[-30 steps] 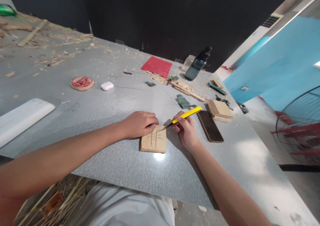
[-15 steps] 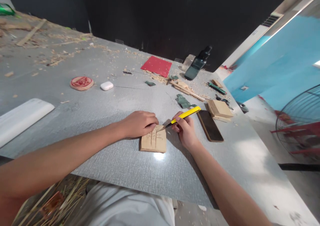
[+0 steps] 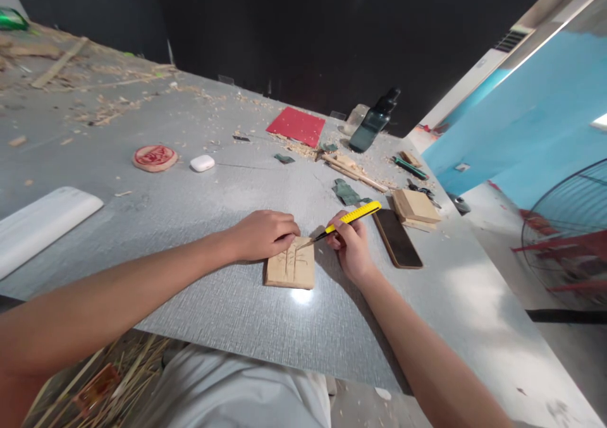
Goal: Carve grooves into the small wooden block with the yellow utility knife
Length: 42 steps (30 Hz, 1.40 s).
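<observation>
Fingers of the right hand (image 3: 355, 251) wrap a yellow knife (image 3: 355, 216) in a pen-like hold, closed round the handle; blade tip is on or just above the top of the wooden block (image 3: 290, 271), near its far right corner. Left hand (image 3: 260, 235) sits at the block's far left corner, fingers loosely curled, thumb over the top face; can't tell if it pinches the edge or just presses, the underside is hidden.

Change over the last second: hardly any. Knife handle has nudged slightly toward the block; block and left hand look put. Reads as a small, careful stroke at one spot, with the piece kept steady. Block lies flat on the grey surface (image 3: 227, 308), grooves and thin scratched lines on its top; can't tell whether any line got deeper.

Around the block: phone (image 3: 397, 238) to its right, stacked wood pieces (image 3: 416, 207) beyond the phone, green scraps (image 3: 346, 192) past its far right corner, red sheet (image 3: 296, 126) well beyond, white case (image 3: 202, 163) far left.
</observation>
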Available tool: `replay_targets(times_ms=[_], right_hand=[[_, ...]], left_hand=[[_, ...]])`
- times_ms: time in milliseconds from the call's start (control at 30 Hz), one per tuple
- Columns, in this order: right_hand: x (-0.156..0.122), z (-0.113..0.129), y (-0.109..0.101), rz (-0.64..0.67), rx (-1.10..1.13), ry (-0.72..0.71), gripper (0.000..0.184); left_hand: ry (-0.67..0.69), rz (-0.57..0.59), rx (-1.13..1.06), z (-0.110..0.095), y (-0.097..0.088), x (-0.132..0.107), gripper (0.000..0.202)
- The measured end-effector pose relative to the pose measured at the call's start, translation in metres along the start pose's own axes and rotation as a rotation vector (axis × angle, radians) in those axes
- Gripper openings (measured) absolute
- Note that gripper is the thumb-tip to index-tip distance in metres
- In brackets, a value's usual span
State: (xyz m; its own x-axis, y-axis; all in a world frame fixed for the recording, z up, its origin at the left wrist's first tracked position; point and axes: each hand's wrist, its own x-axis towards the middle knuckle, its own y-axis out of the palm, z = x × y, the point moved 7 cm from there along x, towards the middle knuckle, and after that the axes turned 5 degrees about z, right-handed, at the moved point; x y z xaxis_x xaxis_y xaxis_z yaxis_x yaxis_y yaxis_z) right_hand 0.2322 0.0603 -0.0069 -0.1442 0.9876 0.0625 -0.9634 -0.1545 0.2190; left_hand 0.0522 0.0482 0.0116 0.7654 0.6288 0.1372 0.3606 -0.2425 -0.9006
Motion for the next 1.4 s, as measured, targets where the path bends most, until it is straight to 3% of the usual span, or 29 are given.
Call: replay_targets(times_ms=[667,1167,1400], right_hand=[[-0.0007,0.0015,-0.0017,-0.028,0.013,-0.001,0.018],[-0.0026,0.0017,0.0049,0.064,-0.03,0.026,0.021],[-0.0007,0.0015,-0.0024,-0.028,-0.027,0.008,0.019]], left_hand=[[0.0,-0.001,-0.003,-0.0012,-0.0017,0.0001,0.025],[0.004,-0.004,0.003,-0.0016,-0.0015,0.0006,0.026],[-0.008,0.009,-0.004,-0.0022,-0.0029,-0.0004,0.027]])
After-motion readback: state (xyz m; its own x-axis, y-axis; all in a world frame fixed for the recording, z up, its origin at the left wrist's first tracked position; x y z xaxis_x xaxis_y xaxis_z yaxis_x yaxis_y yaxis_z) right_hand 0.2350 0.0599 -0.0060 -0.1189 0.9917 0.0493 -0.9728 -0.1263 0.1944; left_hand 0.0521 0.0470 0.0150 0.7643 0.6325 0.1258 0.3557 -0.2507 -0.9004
